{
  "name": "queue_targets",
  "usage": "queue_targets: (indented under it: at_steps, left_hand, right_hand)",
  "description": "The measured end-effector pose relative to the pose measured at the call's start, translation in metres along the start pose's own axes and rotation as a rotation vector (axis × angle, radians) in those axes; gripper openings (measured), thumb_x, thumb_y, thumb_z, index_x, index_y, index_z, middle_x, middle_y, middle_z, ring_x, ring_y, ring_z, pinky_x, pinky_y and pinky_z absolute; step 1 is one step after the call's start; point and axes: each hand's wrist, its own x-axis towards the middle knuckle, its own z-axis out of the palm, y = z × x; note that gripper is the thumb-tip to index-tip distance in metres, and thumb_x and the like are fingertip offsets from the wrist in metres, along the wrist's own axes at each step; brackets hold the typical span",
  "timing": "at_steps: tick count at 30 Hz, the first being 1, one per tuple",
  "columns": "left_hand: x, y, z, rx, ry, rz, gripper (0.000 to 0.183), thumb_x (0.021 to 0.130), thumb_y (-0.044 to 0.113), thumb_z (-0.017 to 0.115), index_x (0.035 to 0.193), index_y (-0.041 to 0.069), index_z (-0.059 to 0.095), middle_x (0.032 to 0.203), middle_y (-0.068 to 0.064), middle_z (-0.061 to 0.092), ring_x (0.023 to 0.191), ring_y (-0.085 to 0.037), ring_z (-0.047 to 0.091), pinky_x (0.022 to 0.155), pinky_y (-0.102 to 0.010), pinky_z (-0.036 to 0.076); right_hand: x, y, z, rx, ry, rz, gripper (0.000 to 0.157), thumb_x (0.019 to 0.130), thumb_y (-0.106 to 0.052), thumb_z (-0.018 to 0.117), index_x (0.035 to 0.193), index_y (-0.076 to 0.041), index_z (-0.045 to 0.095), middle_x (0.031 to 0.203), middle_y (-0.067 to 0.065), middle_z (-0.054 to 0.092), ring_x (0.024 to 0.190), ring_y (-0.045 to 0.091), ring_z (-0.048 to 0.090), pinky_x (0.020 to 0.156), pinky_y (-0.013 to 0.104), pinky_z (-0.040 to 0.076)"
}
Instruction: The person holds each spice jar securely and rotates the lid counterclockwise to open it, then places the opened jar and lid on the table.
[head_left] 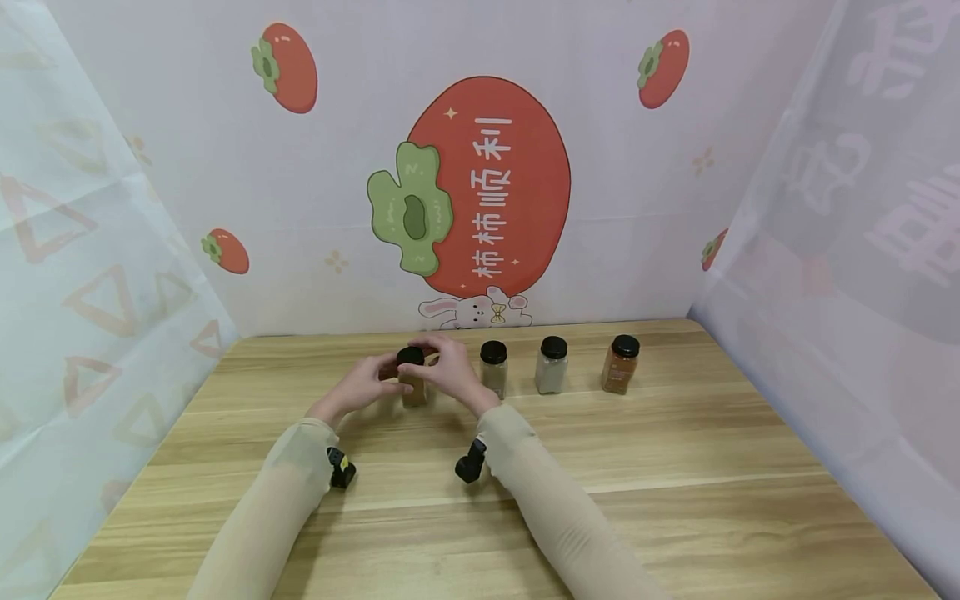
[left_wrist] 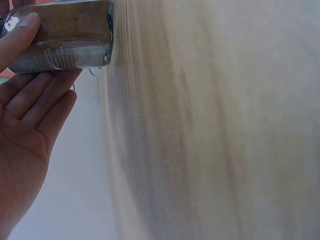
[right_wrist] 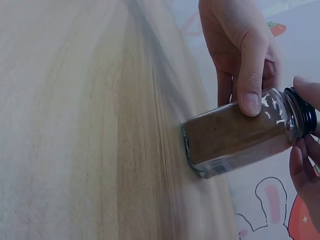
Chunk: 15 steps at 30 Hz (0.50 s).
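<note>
A square glass spice jar (head_left: 414, 393) of brown powder stands near the back of the table, under a black screw lid (head_left: 410, 356). My left hand (head_left: 363, 385) grips the jar's body from the left, thumb on the near side, as the left wrist view also shows on the glass (left_wrist: 75, 30). From the right, my right hand (head_left: 452, 372) holds the black lid between thumb and fingers. In the right wrist view the jar (right_wrist: 235, 137) has its lid on, with right fingertips around the lid's edge.
To the right stand three similar black-lidded jars in a row: one with tan powder (head_left: 494, 375), one with pale powder (head_left: 551, 371), one with orange-red powder (head_left: 619, 367). A printed cloth (head_left: 337, 167) hangs behind the wooden table (head_left: 637, 500). Fabric walls flank both sides.
</note>
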Motion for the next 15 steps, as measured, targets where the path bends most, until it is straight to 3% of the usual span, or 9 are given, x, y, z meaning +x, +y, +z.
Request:
queue_targets:
  at_steps: [7, 15]
  left_hand:
    - [-0.002, 0.003, 0.0, -0.005, -0.001, 0.002, 0.051, 0.086, 0.013, 0.07, 0.131, 0.001, 0.052, 0.129, -0.018, 0.058, 0.119, -0.034, 0.055, 0.103, -0.052, 0.039]
    - [0.001, -0.001, 0.001, 0.0, 0.005, 0.018, 0.05, 0.085, 0.013, 0.07, 0.131, 0.002, 0.053, 0.126, -0.018, 0.06, 0.116, -0.034, 0.057, 0.103, -0.054, 0.038]
  right_hand:
    - [0.003, 0.002, -0.007, 0.04, -0.089, 0.005, 0.046, 0.08, -0.032, 0.076, 0.12, -0.013, 0.065, 0.118, 0.002, 0.066, 0.1, 0.013, 0.062, 0.08, 0.023, 0.054]
    - [0.007, 0.0, -0.015, 0.056, -0.164, 0.009, 0.046, 0.082, -0.027, 0.075, 0.124, -0.011, 0.062, 0.119, 0.004, 0.065, 0.107, 0.015, 0.061, 0.086, 0.03, 0.054]
